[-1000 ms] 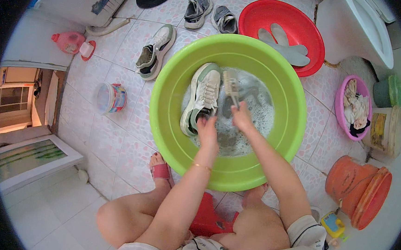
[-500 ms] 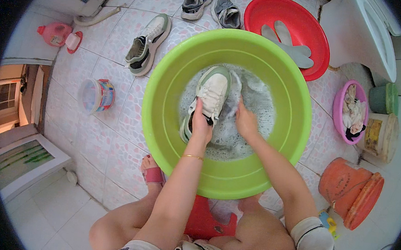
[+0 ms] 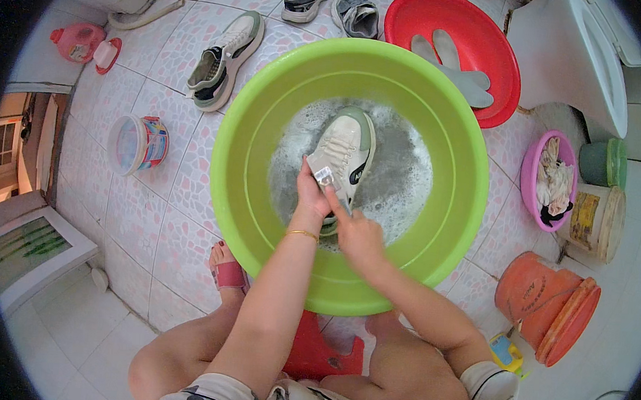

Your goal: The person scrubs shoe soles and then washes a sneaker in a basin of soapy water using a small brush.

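A white and sage-green lace-up sneaker [image 3: 343, 146] sits toe-away in a large lime-green basin [image 3: 248, 121] of sudsy water [image 3: 404, 169]. My left hand [image 3: 312, 198] is closed on the shoe's pale tongue, which stands up with a printed label showing. Against that tongue rests the stretched index finger of my right hand [image 3: 361, 238]; its other fingers are curled, and anything inside them is hidden. The matching sneaker [image 3: 228, 60] lies on the tiles beyond the basin's left side.
Grey shoes [image 3: 356, 13] and a red basin [image 3: 415, 13] with grey insoles [image 3: 466, 87] lie beyond. A clear tub [image 3: 138, 145] stands left. On the right are a pink basin [image 3: 531, 159] of cloths, several buckets and an orange bucket [image 3: 529, 296]. A red stool [image 3: 317, 356] is between my legs.
My right hand has moved left and nearer, from the brush-like tool beside the shoe to its tongue. The tool no longer shows. My left hand has shifted from the shoe's side to the tongue.
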